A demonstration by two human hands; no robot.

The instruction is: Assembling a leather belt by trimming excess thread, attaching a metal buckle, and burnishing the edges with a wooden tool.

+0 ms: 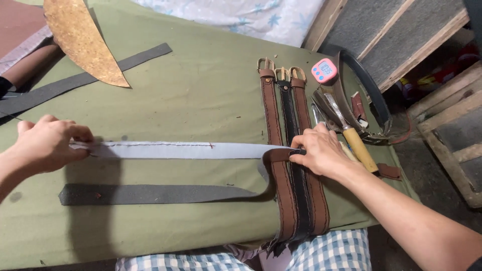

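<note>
Fingers (75,134) of both hands pinch the grey belt strip (175,150) taut; uneven pull could twist it off the brown belts (273,115).

Pink round-cornered timer (324,70), pale screen; beside belt buckles (282,68).

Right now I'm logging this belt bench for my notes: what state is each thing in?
Left hand: pressing down the strip's end.
Right hand: pinching the strip's folded end.
Pale grey strip: stretched flat, stitched line showing.
Dark grey strip: lying flat, untouched.
Three buckled belts: side by side, hanging over the edge.
Wooden-handled tool: lying idle.
Pink timer: display unreadable.
</note>
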